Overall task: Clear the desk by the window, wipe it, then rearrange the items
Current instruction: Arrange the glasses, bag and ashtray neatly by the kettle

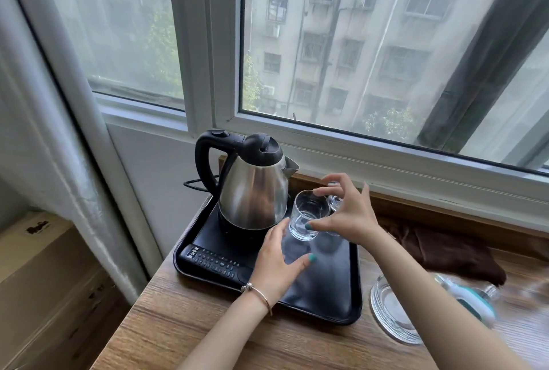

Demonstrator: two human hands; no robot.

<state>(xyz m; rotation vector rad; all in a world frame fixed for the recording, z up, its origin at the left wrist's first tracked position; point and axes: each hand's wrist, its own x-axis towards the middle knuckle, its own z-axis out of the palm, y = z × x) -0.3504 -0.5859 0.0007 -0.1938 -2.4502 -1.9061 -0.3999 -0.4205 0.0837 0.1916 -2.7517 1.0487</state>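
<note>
At a wooden desk (184,331) beneath a window, a person's right hand (347,215) pinches a clear drinking glass (307,215) between thumb and fingertips over a black rectangular plastic tray (326,295); a second glass behind it is mostly hidden by the hand. The left hand (279,262), fingers relaxed, rests on the tray. A stainless steel electric kettle with black handle (252,185) stands just beside the glass, a black remote control (214,261) along the tray's front-left. A round glass ashtray (389,313) and brown folded cloth (445,247) lie right.

Kettle (255,188) and glass (307,215) crowding tray's (323,289) bare front.
</note>
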